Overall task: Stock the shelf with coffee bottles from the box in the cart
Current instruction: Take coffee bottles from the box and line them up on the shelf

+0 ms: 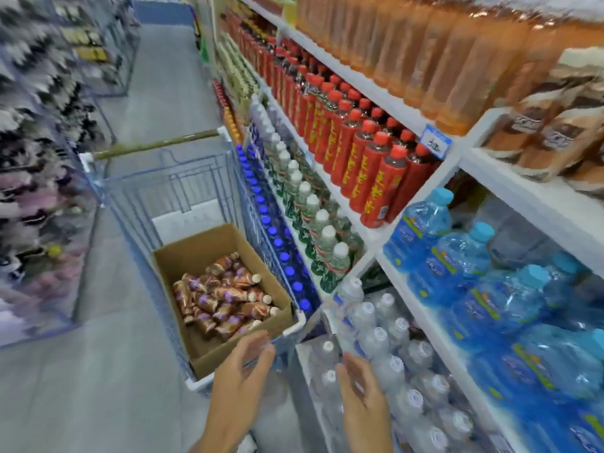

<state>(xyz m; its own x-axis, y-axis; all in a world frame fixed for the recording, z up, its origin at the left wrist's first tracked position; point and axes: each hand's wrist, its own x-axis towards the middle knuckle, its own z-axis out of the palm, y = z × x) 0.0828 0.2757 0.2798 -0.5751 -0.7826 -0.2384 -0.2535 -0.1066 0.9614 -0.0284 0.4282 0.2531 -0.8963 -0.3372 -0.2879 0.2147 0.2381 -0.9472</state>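
Our fingers are loose and slightly spread on both hands, gripping nothing. The left hand hovers at the near corner of the box, and the right hand hangs just above the clear bottles on the low tier. The coffee bottles lie jumbled on their sides on the box floor, cream caps mostly pointing right, wrapped in glossy brown and purple sleeves. We judge them small, light and stiff enough to squeeze, though the sleeves may be slick. We would take each round the body just below the cap, one or two per hand, reaching down past the cardboard wall. The box sits at the near end of the cart, which stands close against the shelf. Similar brown bottles stand on the upper right tier, likely the place to fill.
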